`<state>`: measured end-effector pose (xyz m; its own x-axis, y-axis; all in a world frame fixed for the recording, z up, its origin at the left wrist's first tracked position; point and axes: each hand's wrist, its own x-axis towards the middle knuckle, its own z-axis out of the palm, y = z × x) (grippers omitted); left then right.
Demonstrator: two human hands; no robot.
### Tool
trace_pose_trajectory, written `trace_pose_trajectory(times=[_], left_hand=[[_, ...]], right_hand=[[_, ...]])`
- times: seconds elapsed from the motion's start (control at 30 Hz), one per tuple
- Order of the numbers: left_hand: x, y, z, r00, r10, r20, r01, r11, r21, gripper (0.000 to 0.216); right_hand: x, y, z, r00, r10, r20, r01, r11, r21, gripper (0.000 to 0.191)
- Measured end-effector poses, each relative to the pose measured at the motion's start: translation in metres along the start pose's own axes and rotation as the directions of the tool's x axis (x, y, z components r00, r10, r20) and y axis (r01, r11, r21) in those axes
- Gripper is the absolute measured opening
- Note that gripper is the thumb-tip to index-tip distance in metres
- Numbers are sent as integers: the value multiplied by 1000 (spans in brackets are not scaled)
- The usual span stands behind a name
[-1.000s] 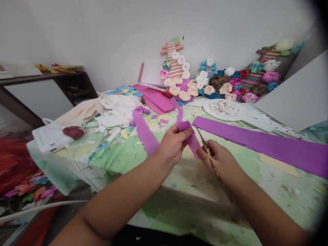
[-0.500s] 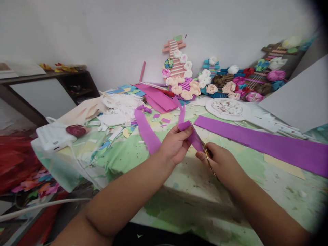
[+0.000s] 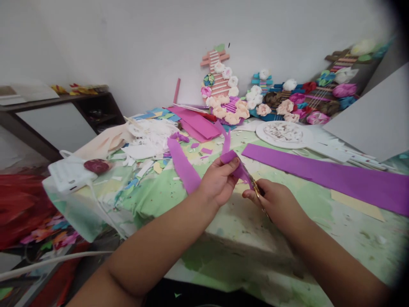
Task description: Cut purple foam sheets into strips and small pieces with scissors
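Between finger and thumb, my left hand (image 3: 220,181) pinches a small folded piece of purple crepe paper (image 3: 228,157). My right hand (image 3: 276,198) is closed on gold-coloured scissors (image 3: 258,194), whose blades lie along the right edge of that piece. Fingers partly hide the handles. A long purple paper strip (image 3: 319,172) stretches across the cloth to the right of my hands. Another purple strip (image 3: 183,166) lies to the left, its lower end passing behind my left wrist. Just beyond my left hand lies a thin purple offcut (image 3: 226,140).
Paper scraps and white string (image 3: 151,132) crowd the table's left side, near a white adapter (image 3: 68,172) with a cable. Pink paper sheets (image 3: 198,123) lie behind. Flower-decorated stick crafts (image 3: 220,85) lean on the wall. A white round tray (image 3: 284,133) stands at the right back.
The scissor blades have moved closer together along the purple piece, and its lower edge now looks cut into. The view has shifted slightly; both hands stay in nearly the same place.
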<state>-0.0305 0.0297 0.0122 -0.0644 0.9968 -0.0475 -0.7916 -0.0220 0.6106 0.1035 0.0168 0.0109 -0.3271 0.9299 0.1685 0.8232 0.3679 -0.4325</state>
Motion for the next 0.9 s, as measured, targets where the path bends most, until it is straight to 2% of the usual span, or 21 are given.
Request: trace_pose_trajectory(times=[0.23, 0.33, 0.43, 0.53, 0.67, 0.73, 0.9], left_hand=[[0, -1, -1, 1000, 1, -15, 0, 999, 46, 13], [-1, -1, -2, 1000, -26, 6, 25, 992, 121, 15], [-3, -3, -2, 998, -55, 30, 48, 978, 202, 17], [-4, -3, 0, 996, -72, 56, 54, 959, 277, 19], [-6, -2, 3, 994, -93, 58, 64, 923, 378, 14], [-5, 0, 4, 996, -82, 28, 63, 905, 422, 10], [-6, 3, 6, 995, -72, -75, 101, 854, 510, 8]], right_hand=[[-4, 4, 0, 993, 46, -106, -34, 993, 111, 37], [-3, 1, -3, 985, 69, -160, -22, 961, 275, 32], [3, -1, -5, 960, 181, -215, -54, 870, 490, 22], [16, 3, -5, 972, 207, -112, -84, 750, 656, 18], [29, 13, -2, 997, 80, -18, -40, 664, 747, 21], [31, 17, -2, 998, 42, -35, -3, 676, 737, 24], [25, 19, -8, 991, -45, -126, 106, 842, 530, 34]])
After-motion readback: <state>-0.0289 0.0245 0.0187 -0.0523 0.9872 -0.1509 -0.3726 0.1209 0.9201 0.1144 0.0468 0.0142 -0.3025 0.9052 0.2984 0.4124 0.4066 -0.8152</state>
